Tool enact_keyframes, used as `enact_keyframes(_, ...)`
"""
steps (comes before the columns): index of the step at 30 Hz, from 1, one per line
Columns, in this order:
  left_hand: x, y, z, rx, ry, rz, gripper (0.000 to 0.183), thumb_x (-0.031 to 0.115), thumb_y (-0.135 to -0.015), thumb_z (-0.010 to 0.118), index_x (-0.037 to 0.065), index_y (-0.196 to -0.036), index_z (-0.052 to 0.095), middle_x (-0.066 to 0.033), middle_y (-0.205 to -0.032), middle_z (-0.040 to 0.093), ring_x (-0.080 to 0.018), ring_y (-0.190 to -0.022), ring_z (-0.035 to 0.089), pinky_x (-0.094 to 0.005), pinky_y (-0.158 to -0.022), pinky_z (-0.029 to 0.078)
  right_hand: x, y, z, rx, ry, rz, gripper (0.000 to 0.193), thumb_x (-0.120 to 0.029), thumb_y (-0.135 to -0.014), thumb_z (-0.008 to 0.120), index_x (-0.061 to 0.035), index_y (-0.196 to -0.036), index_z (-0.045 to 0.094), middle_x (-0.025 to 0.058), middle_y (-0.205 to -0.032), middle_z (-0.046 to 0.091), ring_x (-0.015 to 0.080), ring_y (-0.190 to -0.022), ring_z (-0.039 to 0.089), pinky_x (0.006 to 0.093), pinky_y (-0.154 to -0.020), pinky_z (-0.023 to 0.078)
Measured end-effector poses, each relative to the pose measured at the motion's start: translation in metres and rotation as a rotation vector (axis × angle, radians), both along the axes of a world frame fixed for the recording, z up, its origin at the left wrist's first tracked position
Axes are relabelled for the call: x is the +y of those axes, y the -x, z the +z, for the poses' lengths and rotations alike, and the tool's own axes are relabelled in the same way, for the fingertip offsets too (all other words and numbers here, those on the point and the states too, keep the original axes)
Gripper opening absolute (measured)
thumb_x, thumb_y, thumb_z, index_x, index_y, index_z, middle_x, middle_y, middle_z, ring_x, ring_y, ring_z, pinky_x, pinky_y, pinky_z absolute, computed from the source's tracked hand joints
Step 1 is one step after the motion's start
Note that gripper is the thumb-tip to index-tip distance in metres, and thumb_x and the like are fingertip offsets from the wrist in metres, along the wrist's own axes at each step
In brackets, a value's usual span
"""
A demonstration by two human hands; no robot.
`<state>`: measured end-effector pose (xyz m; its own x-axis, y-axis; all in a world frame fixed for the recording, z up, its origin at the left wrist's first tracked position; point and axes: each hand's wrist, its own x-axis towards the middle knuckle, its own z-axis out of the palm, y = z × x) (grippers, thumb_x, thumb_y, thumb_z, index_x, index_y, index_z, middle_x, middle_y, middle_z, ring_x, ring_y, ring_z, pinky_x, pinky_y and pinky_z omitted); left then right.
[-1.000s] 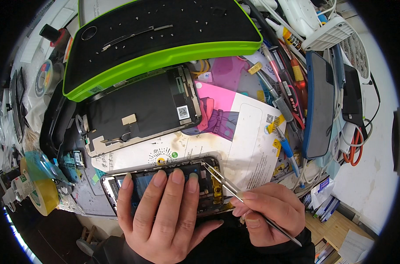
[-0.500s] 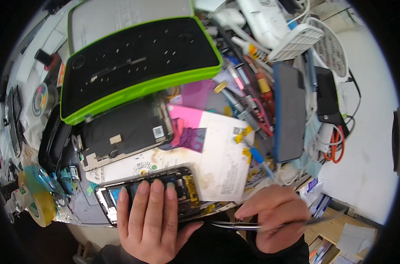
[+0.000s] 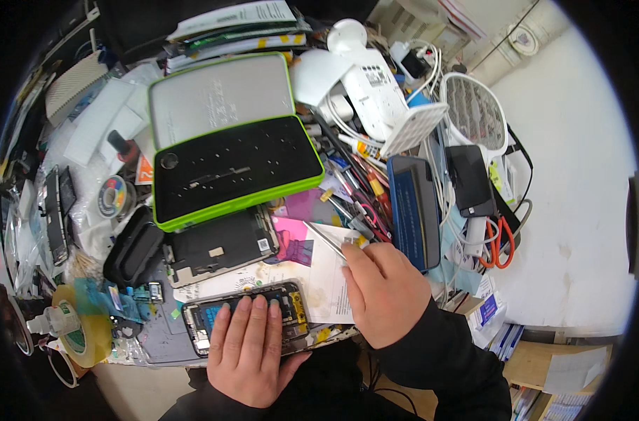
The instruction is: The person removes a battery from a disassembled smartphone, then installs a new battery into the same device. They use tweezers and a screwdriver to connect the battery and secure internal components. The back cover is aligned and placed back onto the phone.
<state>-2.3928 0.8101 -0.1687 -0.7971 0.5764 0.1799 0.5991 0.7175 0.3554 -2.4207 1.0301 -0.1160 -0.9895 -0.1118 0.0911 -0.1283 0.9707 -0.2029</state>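
Note:
My left hand [image 3: 250, 354] lies flat with its fingers stretched across an opened phone [image 3: 291, 298], whose inner parts, battery and yellow strip show around the fingers. My right hand [image 3: 388, 293] is closed on slim metal tweezers [image 3: 325, 241], their tips pointing up and left over a white and pink card [image 3: 326, 288]. Beyond the phone lies a detached phone screen [image 3: 221, 245], its dark back facing up. Behind that stands an open green-rimmed case [image 3: 239, 203]; many tiny screws and small parts are scattered on its black lining.
Right of the card, pens and screwdrivers [image 3: 376, 189] crowd beside a blue phone [image 3: 413, 210]. Orange-handled scissors [image 3: 503, 245] and white cables lie farther right. A black tray [image 3: 133, 245], a solder reel [image 3: 114, 196] and a yellow tape roll [image 3: 88, 333] sit at the left.
My right hand has swung up from the near edge to over the card, turning the tweezers to point up-left. My left hand stays on the phone. The view has shifted, showing more of the bench's far side.

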Motion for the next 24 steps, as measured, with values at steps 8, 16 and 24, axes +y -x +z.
enact_keyframes(8,-0.004,0.002,-0.008,0.064,-0.04,-0.02,0.069,0.038,-0.082,0.078,-0.002,-0.135,0.061,-0.0198,-0.139,0.057,-0.0352,-0.134,0.052,-0.0532,-0.116,0.037,0.004,0.034,0.011,0.109,-0.182,-0.038,0.022,-0.008,-0.086,0.072,-0.0029,-0.106,0.067,0.0128,-0.093,0.056,0.0319,-0.081,0.063,0.04,-0.069,0.052)
enact_keyframes(16,-0.005,0.005,-0.015,0.19,0.012,-0.005,0.037,0.016,-0.095,0.056,0.003,-0.129,0.067,-0.0132,-0.134,0.064,-0.0278,-0.131,0.057,-0.0486,-0.113,0.042,0.008,0.066,-0.01,0.004,-0.257,-0.12,0.012,-0.014,-0.083,0.073,-0.0049,-0.087,0.067,0.0132,-0.095,0.059,0.0334,-0.081,0.066,0.0426,-0.07,0.055)
enact_keyframes(24,-0.002,0.006,-0.016,0.216,-0.033,0.011,0.035,0.014,-0.095,0.055,0.003,-0.126,0.068,-0.0131,-0.13,0.066,-0.0272,-0.127,0.06,-0.0477,-0.111,0.045,0.007,0.063,0.04,0.142,0.255,-0.149,0.015,-0.004,-0.087,0.071,-0.0043,-0.093,0.058,0.008,-0.086,0.061,0.0184,-0.063,0.061,0.0322,-0.059,0.049)
